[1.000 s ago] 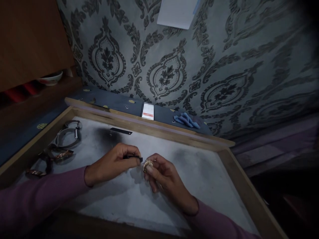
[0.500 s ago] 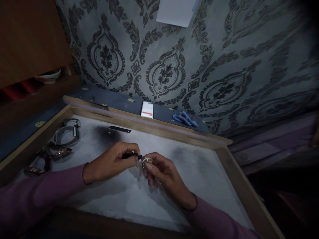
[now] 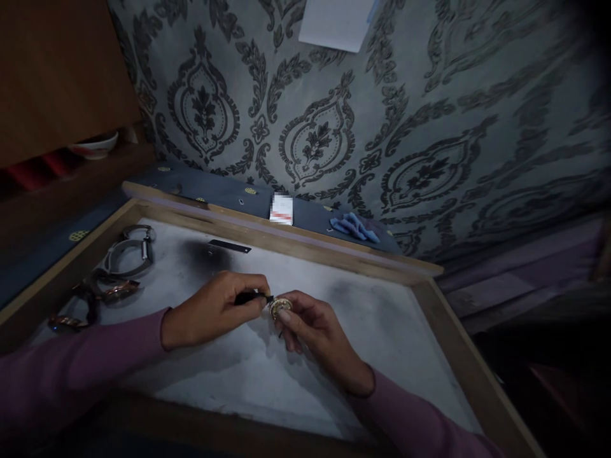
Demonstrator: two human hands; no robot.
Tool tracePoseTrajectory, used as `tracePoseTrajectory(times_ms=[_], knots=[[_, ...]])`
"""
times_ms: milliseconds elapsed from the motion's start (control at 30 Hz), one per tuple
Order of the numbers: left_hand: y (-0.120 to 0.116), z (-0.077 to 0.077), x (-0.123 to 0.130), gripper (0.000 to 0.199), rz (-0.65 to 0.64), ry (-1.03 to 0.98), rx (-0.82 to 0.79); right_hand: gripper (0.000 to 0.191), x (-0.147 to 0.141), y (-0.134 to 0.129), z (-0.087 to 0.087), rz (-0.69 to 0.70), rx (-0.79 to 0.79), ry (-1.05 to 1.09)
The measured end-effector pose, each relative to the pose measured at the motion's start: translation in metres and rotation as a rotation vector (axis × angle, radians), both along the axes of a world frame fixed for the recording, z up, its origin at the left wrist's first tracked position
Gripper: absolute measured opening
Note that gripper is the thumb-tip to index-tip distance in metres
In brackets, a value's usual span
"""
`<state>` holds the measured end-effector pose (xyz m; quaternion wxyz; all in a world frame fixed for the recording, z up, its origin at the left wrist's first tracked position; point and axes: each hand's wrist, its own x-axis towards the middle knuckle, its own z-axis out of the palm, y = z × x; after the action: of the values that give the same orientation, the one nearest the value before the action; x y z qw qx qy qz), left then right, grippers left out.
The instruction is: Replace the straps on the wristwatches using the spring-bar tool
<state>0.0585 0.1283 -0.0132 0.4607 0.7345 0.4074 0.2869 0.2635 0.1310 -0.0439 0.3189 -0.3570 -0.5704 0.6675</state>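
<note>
My left hand (image 3: 217,310) is closed, thumb and fingers pinching a narrow black piece (image 3: 251,297) that looks like a watch strap. Its end meets the edge of a round gold watch case (image 3: 280,308) with a sparkling rim. Thumb and fingertips of my right hand (image 3: 317,321) grip that case from the right, hiding part of its face. Whether strap and case are joined cannot be made out. Both hands are above the white bottom of a wooden tray (image 3: 286,240).
Several wristwatches lie at the tray's left, including one with a silver band (image 3: 128,256) and a dark one (image 3: 114,288). A flat black strip (image 3: 230,246) lies near the back. Beyond the rim are a small white pack (image 3: 281,210) and a blue cloth (image 3: 356,227).
The watch case has turned slightly in my right fingers, its rim showing more. Both hands otherwise stay almost in place.
</note>
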Motion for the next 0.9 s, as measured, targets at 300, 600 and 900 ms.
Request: tracePoseTrajectory(times_ms=[300, 600, 900], knots=[[-0.0009, 0.0013, 0.0005, 0.018, 0.011, 0.048, 0.037, 0.024, 0.0009, 0.0005, -0.0016, -0.006, -0.007, -0.014], [-0.0012, -0.0009, 0.0, 0.018, 0.006, 0.074, 0.038, 0.025, 0.0007, 0.0005, -0.0011, -0.004, -0.012, -0.027], [0.0004, -0.0012, 0.0009, 0.018, -0.009, 0.093, 0.053, 0.024, -0.0001, 0.0004, 0.0007, -0.005, -0.005, -0.026]])
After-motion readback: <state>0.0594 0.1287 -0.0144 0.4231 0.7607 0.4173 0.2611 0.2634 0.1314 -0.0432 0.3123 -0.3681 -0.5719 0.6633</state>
